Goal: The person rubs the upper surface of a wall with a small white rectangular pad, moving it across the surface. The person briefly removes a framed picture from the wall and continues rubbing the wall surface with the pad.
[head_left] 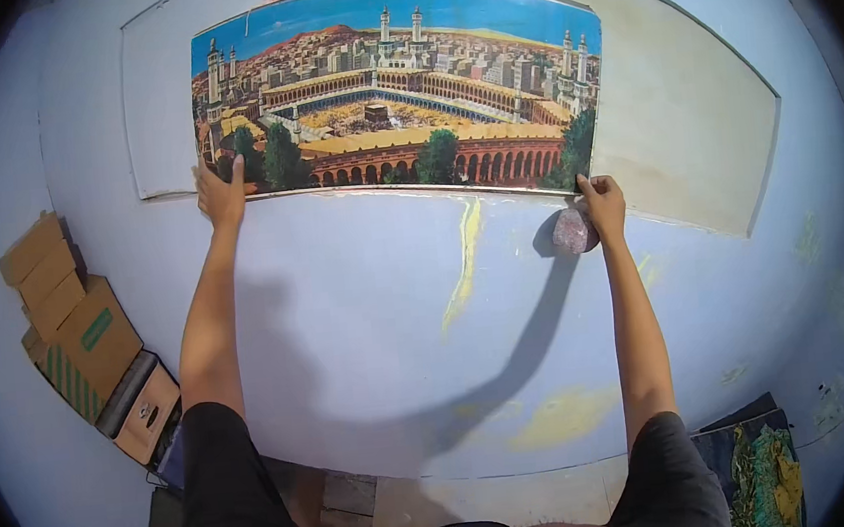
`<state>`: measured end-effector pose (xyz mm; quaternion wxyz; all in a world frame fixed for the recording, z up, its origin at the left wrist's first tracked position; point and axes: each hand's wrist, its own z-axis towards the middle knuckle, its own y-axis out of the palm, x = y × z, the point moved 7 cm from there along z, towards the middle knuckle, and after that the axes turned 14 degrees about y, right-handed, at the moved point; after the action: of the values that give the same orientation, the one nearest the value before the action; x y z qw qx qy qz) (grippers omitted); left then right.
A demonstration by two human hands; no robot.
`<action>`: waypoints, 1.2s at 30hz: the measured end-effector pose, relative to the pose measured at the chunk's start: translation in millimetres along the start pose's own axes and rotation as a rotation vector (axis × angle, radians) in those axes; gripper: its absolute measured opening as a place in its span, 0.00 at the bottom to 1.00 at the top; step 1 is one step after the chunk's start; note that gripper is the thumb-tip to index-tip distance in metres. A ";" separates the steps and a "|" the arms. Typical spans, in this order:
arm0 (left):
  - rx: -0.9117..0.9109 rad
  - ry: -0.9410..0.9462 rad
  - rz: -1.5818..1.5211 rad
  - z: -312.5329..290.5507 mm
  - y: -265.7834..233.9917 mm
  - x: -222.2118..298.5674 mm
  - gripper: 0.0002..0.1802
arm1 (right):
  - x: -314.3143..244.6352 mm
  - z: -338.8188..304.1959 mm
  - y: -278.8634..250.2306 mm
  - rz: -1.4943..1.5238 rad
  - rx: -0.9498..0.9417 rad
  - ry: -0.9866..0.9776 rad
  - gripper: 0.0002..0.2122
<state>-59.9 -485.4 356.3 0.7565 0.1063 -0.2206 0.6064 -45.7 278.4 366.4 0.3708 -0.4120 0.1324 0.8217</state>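
Observation:
A wide picture panel [397,95] of a city with a large arcaded courtyard, white minarets and trees leans or hangs against the pale wall, slightly tilted down to the right. My left hand [223,193] grips its lower left corner, thumb over the front. At the lower right corner, my right hand [603,203] pinches the bottom edge between thumb and fingers. Just beside that hand, below the edge, is a mottled pinkish-grey lump [572,231], like a stone or wadded cloth. Whether my right fingers also hold the lump, I cannot tell.
Behind the picture, a larger cream board [690,110] is on the wall. Cardboard boxes [87,338] are stacked at the left, above a wooden-fronted case [149,413]. Yellow patches [566,418] mark the wall. At lower right lies a dark, green and yellow textured piece [767,474].

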 end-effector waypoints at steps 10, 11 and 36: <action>0.075 -0.021 -0.225 19.8 11.0 -24.2 0.65 | 10.5 20.0 10.1 0.020 -0.145 -0.037 0.17; 0.082 -0.002 -0.224 24.2 8.7 -27.9 0.65 | 7.6 17.4 13.5 0.037 -0.154 -0.045 0.17; 0.077 0.035 -0.212 33.6 1.2 -27.2 0.66 | 8.9 9.4 9.9 0.183 -0.096 -0.097 0.19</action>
<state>-72.4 -523.2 373.2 0.8156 0.1476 -0.1714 0.5327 -61.7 281.0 364.6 0.2799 -0.3750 0.1120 0.8766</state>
